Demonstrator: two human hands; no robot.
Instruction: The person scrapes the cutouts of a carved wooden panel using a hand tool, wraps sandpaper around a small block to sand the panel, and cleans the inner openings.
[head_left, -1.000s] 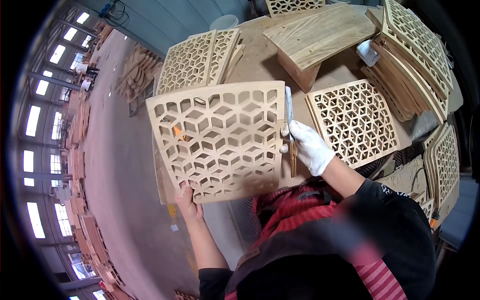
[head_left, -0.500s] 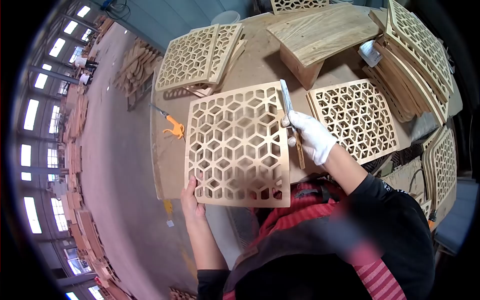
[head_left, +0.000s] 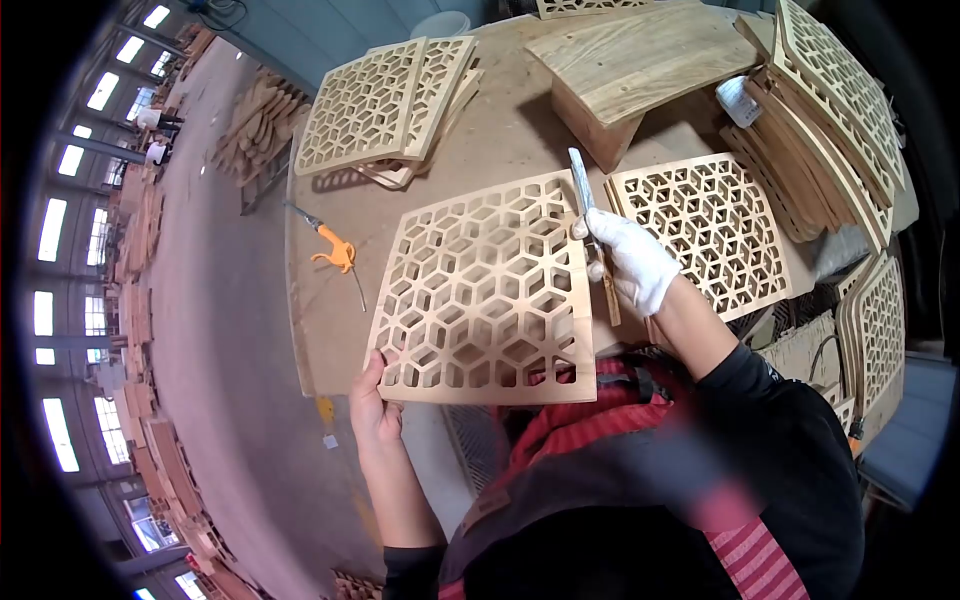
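Note:
A square wooden lattice panel (head_left: 584,335) with hexagon and diamond cut-outs is held up over the workbench, tilted. My bare left hand (head_left: 374,408) grips its lower left corner, thumb on the face and fingers mostly hidden behind. In a white glove, my right hand (head_left: 632,262) is closed around a long slim file (head_left: 579,180), grey at the top and brown at the lower end. The file lies along the panel's right edge; whether it touches is hard to tell. Just right of that hand, another lattice panel (head_left: 765,232) rests on the bench.
An orange air blow gun (head_left: 340,252) lies left on the workbench (head_left: 500,110). Stacked lattice panels (head_left: 365,105) sit at the back left. A small wooden stand (head_left: 640,62) is at the back, with more panels (head_left: 835,90) leaning at the right. Beyond the bench's left side runs the floor (head_left: 240,330).
The held panel has turned, its upper left corner and right edge moving right. My right hand and the file have shifted slightly right; my left hand has moved slightly left.

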